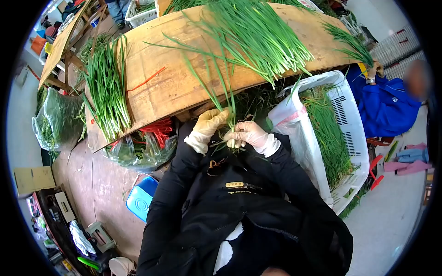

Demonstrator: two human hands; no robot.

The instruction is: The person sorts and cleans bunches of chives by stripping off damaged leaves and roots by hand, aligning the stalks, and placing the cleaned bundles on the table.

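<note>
In front of my body, at the table's near edge, both gloved hands work on a few long garlic chives (220, 99). My left hand (211, 123), in a yellowish glove, is closed around their stalks. My right hand (248, 134), in a paler glove, pinches the white lower ends close beside it. The leaves of these stalks reach up over the wooden table (159, 99). A large spread of garlic chives (262, 39) lies beyond my hands, its white ends toward me. To the left rests a bundle of garlic chives (108, 87) beside a red tie (146, 79).
A white plastic crate (363, 163) full of greens stands close on my right. A co-worker in a blue jacket (384, 103) holds chives at the table's right end. Below the left edge are a plastic bag (149, 154) with red ties and a blue-lidded box (142, 198).
</note>
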